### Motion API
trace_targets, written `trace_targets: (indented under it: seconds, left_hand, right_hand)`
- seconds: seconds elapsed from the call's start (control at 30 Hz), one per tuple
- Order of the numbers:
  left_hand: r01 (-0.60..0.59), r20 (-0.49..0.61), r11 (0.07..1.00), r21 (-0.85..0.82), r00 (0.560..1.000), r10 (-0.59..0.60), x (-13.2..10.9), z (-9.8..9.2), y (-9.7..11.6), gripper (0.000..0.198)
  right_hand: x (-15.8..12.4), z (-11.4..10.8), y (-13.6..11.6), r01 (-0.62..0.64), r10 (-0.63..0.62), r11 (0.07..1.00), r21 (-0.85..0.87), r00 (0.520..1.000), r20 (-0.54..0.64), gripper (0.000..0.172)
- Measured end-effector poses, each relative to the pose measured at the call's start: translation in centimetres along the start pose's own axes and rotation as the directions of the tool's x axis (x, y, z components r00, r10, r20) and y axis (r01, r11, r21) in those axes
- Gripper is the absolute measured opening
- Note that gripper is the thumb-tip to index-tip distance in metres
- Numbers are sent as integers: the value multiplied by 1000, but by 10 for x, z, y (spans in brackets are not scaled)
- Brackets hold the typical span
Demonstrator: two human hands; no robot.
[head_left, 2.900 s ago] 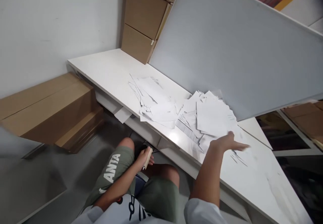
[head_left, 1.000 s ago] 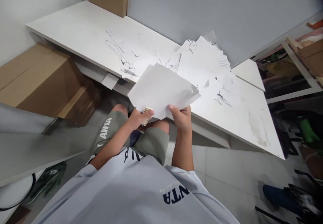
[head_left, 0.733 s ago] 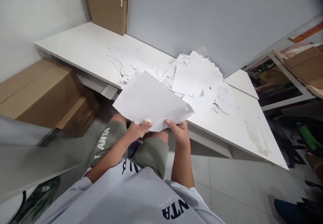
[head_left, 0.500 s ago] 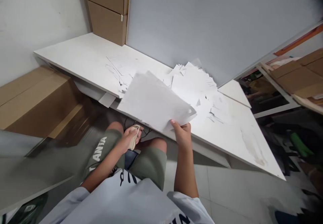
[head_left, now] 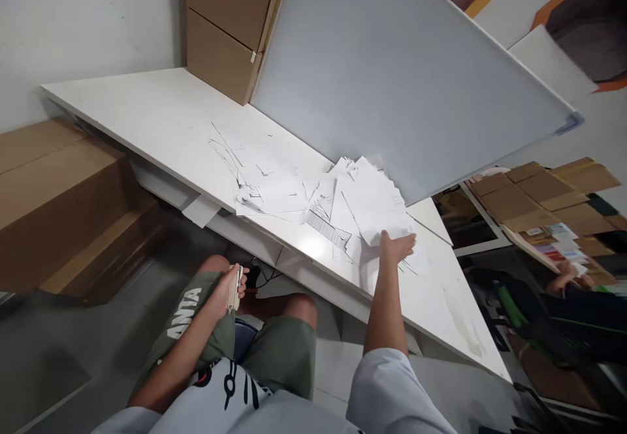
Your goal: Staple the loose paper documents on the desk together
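White worktop (head_left: pixel 132 117) fills the middle of the frame, running from the wall at upper left toward the lower right. A large grey board (head_left: pixel 392 75) leans along its back edge, apparently propped there for support, beside stacked cardboard boxes (head_left: pixel 225 29) at upper left. Lower cardboard boxes (head_left: pixel 63 205) sit at the left of the frame, just beyond the worktop's front edge. At far right, a co-worker's hand (head_left: pixel 561 284) lies near flattened cardboard sheets (head_left: pixel 519 202). Loose white papers (head_left: pixel 353 199) lie in a spread heap at the centre of the worktop, banked against the board's lower edge, which seems to keep them from sliding off the back. The person's right hand (head_left: pixel 396 248) is open, palm down, with its fingers extended at the near edge of the heap. It grasps nothing, though it is hard to tell whether it touches the top sheet. The left hand (head_left: pixel 230 287) is closed around a small cream-coloured strip (head_left: pixel 234 288), too small to identify, holding it low over the thigh and well apart from the papers.
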State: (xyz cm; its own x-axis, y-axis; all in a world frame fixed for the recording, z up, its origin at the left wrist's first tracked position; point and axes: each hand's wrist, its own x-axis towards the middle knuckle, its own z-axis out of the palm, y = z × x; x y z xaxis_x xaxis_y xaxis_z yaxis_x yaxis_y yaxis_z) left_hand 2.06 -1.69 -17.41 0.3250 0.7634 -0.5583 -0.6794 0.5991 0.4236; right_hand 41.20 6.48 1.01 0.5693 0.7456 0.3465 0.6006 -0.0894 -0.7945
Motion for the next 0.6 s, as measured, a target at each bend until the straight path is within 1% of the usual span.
trace_targets:
  seconds: [0.07, 0.1, 0.13, 0.17, 0.2, 0.23, 0.27, 0.3, 0.33, 0.37, 0.4, 0.43, 0.5, 0.6]
  left_hand:
    - [28, -11, 999, 46, 1000, -27, 3, 3, -3, 31]
    - [40, -5, 997, 68, 999, -40, 4, 4, -4, 32]
    - [49, 5, 995, 92, 999, -49, 5, 4, -5, 35]
    - [56, 12, 991, 119, 998, -58, 7, 4, -6, 37]
    - [61, 18, 987, 149, 998, -64, 9, 4, -7, 40]
    - [61, 22, 982, 178, 998, -66, 11, 3, -7, 42]
    - [58, 23, 978, 201, 998, -64, 12, 2, -7, 45]
    - [57, 21, 974, 218, 998, -63, 14, 1, -7, 47]
    - [60, 15, 972, 227, 998, -65, 15, 0, -7, 49]
    - [64, 8, 972, 226, 998, -68, 17, -1, -6, 50]
    - [66, 2, 974, 217, 998, -68, 17, -2, -5, 50]
    - [66, 0, 977, 204, 998, -68, 18, -2, -5, 50]
    - [62, 4, 982, 176, 998, -64, 20, -2, -4, 49]
    - [87, 2, 982, 169, 996, -89, 25, 0, -8, 48]
  right_hand:
    - [-11, 16, -6, 19, -31, 996, -88, 989, -143, 78]
    - [-19, 30, -10, 38, -59, 992, -123, 984, -169, 80]
    - [-27, 47, -16, 73, -93, 986, -151, 987, -133, 80]
    - [-37, 66, -23, 117, -127, 980, -159, 990, -54, 78]
    - [-47, 87, -31, 170, -162, 972, -162, 985, 57, 75]
    - [-59, 108, -40, 220, -193, 962, -164, 967, 169, 73]
    - [-70, 128, -50, 275, -219, 946, -172, 932, 287, 71]
    - [-81, 145, -60, 359, -232, 907, -221, 863, 450, 71]
    - [-90, 159, -70, 424, -220, 867, -263, 797, 562, 70]
    - [-98, 171, -80, 471, -190, 830, -298, 742, 643, 70]
    - [-103, 179, -89, 503, -156, 800, -328, 702, 695, 69]
    - [-106, 185, -97, 513, -130, 785, -348, 685, 716, 69]
    - [-106, 194, -111, 516, -100, 777, -362, 668, 737, 70]
    - [-102, 209, -128, 523, -91, 781, -341, 635, 767, 72]
